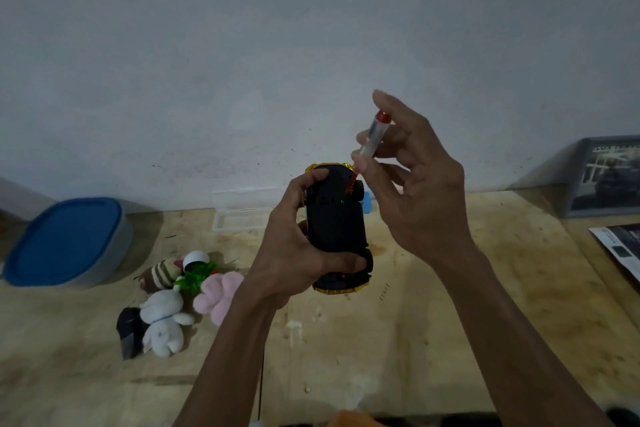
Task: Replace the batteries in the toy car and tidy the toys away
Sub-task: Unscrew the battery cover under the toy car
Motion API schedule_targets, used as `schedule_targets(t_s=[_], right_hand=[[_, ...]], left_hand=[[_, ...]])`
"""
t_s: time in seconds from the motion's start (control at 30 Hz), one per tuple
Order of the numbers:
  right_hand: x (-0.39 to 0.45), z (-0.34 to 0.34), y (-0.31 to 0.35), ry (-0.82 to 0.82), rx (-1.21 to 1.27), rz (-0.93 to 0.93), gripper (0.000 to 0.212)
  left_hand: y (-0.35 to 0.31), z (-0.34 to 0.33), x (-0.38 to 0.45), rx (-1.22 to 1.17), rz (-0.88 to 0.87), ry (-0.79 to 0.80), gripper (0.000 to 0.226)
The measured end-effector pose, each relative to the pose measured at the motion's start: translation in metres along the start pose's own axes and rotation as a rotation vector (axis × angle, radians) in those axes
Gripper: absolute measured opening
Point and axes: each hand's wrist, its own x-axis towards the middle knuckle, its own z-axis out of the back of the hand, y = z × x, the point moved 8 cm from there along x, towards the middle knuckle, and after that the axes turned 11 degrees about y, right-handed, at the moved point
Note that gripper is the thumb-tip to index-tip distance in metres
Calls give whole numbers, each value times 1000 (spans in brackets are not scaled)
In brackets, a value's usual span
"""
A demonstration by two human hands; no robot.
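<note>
My left hand (294,246) grips a toy car (337,229) held upside down above the table, its black underside facing me and gold trim showing at both ends. My right hand (412,191) pinches a small screwdriver (372,139) with a clear handle and a red cap. Its red shaft points down onto the far end of the car's underside, near a wheel. A heap of small plush toys (173,302) lies on the table to the left: a white one, a pink one, a striped brown one, a green piece.
A grey tub with a blue lid (69,243) stands at the far left against the wall. A clear plastic box (242,215) sits behind the car. A framed picture (606,177) leans at the right, with a booklet (620,250) below it. The wooden table (450,322) spreads underneath.
</note>
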Motion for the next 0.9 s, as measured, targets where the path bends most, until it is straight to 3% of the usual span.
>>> schedule_targets(t_s=[0.73, 0.9], right_hand=[[2, -3, 12, 180, 103, -29, 60], [-1, 3, 11, 95, 77, -37, 61]], left_hand=[[-7, -6, -11, 28, -15, 16, 108], [-8, -7, -12, 39, -28, 21, 108]])
